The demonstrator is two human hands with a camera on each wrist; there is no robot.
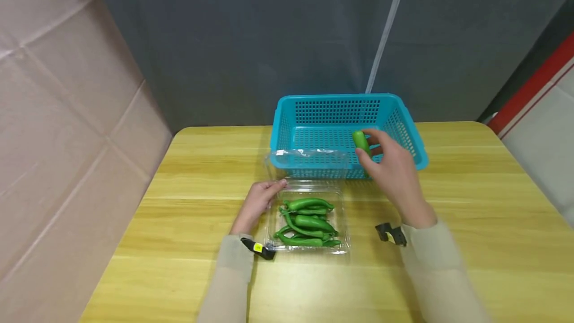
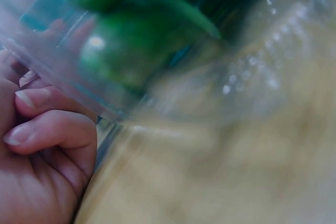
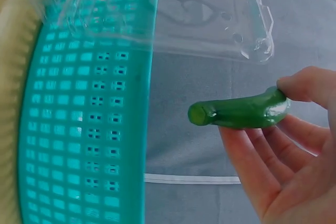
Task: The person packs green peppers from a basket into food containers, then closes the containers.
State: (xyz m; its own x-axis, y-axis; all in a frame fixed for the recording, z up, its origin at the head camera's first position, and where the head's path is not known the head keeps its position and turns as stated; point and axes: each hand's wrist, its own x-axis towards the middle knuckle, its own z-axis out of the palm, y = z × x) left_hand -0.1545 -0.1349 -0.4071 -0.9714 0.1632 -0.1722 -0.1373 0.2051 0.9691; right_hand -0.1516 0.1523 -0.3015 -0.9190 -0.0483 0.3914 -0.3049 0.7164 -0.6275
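Note:
My right hand (image 1: 394, 173) pinches a green pepper (image 1: 360, 141) between thumb and fingers, over the near right part of the blue plastic basket (image 1: 281, 133). In the right wrist view the pepper's cut stem end (image 3: 199, 114) points away from the palm. With curled fingers my left hand (image 1: 260, 201) grips the clear plastic box (image 1: 343, 213) at its back left corner, thumb on the hinge edge. Several long green peppers (image 1: 309, 222) lie inside that box. Its clear lid (image 1: 309, 161) stands open, tilted back over the basket's near rim.
The basket sits at the back of the wooden table (image 1: 193, 173), before a dark grey curtain (image 1: 246, 49). A pale draped sheet (image 1: 67, 113) borders the left side. Dark camera mounts (image 1: 391, 234) are on both wrists, close over the table.

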